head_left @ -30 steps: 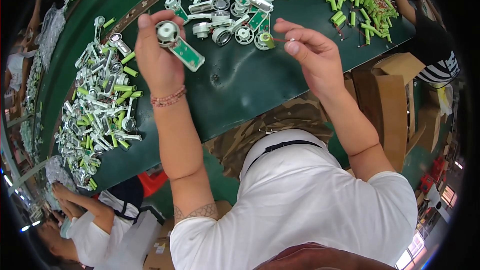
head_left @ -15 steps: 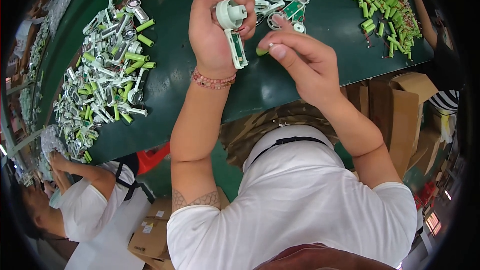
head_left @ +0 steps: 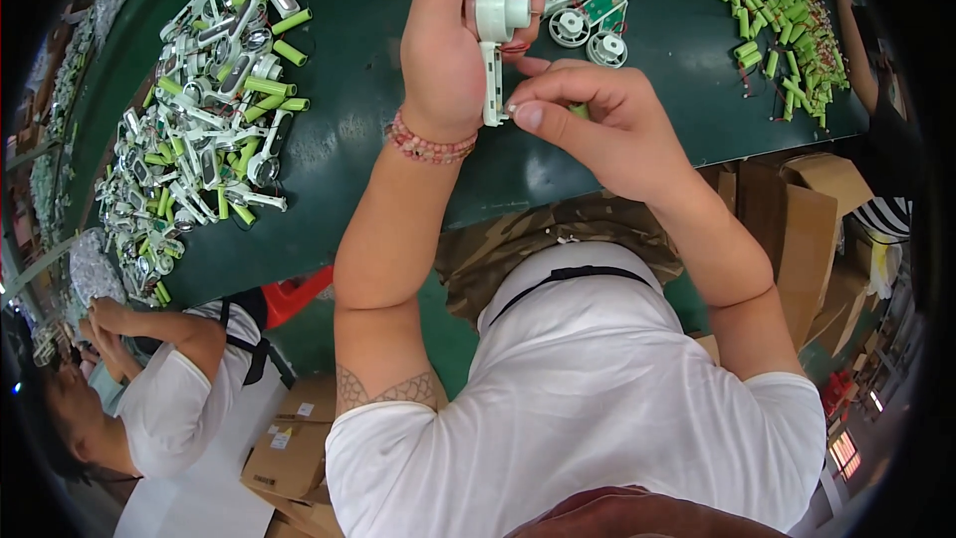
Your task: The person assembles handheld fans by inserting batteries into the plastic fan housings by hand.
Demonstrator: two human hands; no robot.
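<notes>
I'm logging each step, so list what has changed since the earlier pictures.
The right hand moved left toward the left hand, bringing the small white plug up close to the lower end of the pale green housing, which turned from face-on to edge-on. Nothing was let go; both hands hold as before, and the heap of parts looks unchanged.

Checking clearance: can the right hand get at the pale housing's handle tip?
Likely yes: the right hand is right beside it, and the left hand grips the pale housing higher up, leaving the tip exposed.
</notes>
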